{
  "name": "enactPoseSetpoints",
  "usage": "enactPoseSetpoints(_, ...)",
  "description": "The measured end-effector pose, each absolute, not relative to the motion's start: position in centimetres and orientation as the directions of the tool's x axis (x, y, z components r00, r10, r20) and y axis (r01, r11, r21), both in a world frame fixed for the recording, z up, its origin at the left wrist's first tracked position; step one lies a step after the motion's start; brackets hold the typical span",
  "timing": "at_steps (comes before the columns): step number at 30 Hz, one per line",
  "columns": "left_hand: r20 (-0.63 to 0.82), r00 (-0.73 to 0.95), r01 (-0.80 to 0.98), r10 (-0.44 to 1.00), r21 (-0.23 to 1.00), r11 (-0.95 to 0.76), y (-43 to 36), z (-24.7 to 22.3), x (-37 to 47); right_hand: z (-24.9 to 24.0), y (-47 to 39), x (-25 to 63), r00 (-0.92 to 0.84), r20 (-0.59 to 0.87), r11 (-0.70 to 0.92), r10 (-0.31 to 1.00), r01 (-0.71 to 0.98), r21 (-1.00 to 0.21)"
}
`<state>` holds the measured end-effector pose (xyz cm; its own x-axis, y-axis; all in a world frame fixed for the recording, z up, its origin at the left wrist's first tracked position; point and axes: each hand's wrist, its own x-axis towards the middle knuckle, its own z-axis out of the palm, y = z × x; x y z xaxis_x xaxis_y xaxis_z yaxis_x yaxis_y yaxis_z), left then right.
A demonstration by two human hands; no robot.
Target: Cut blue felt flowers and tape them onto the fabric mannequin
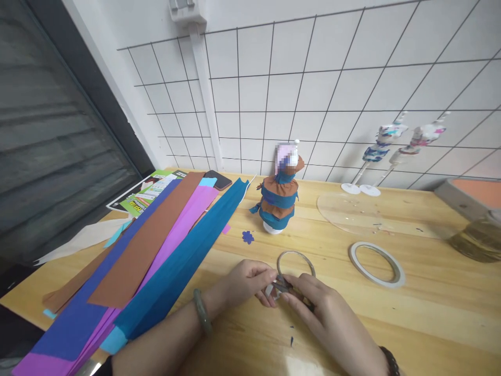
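Near the front middle of the table my left hand (252, 279) pinches a small pale piece (271, 290) that looks like paper, partly covered by the fingers. My right hand (319, 303) is closed around small dark scissors (282, 284), their blades meeting the piece at my left fingertips. Just behind both hands lies a thin, shiny ring (296, 253). Farther back stands a figure (278, 201) wrapped in tiers of brown and teal crepe paper on a white base; its top is blurred. A dark blue paper flower (248, 237) lies in front of it.
Long crepe paper strips (156, 235) in several colours cover the left side, with a phone (218, 180) behind. At right are a tape roll (376, 264), a clear round sheet (344, 213), two decorated sticks on white discs (370, 190) and an amber container (479, 237).
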<state>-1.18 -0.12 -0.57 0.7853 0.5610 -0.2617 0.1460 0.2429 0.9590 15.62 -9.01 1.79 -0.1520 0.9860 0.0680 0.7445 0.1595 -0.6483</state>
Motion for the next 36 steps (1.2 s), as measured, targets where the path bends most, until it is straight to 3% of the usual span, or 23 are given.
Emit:
enactPoseSetpoints(11, -0.298, 0.782, 0.155, 0.548, 0.943, 0.293, 0.1, -1.0, -1.2, 1.7, -8.9, 16.1, -0.067, 0.016, 0.061, 0.998, 0.762, -0.645)
enactPoseSetpoints(16, -0.27, 0.782, 0.147, 0.562, 0.956, 0.255, -0.1, -1.5, -1.3, 1.0, -8.7, 17.1, 0.083, 0.076, -0.004, 0.994, 0.703, -0.711)
enactPoseSetpoints(24, -0.247, 0.778, 0.133, 0.578, 0.964, 0.232, -0.1, -1.5, -1.3, 0.8, -8.6, 17.2, 0.049, 0.012, -0.018, 0.999, 0.564, -0.826)
enactPoseSetpoints(30, -0.204, 0.783, 0.173, 0.587, 0.979, 0.11, -0.8, -1.3, -1.1, 0.0, -8.4, 15.7, 0.142, 0.046, -0.004, 0.989, 0.334, -0.943)
enactPoseSetpoints(36, -0.153, 0.815, 0.252, 0.559, 0.962, -0.104, -1.3, -0.1, -1.2, -1.1, -8.4, 14.8, 0.167, 0.094, 0.026, 0.982, 0.37, -0.929)
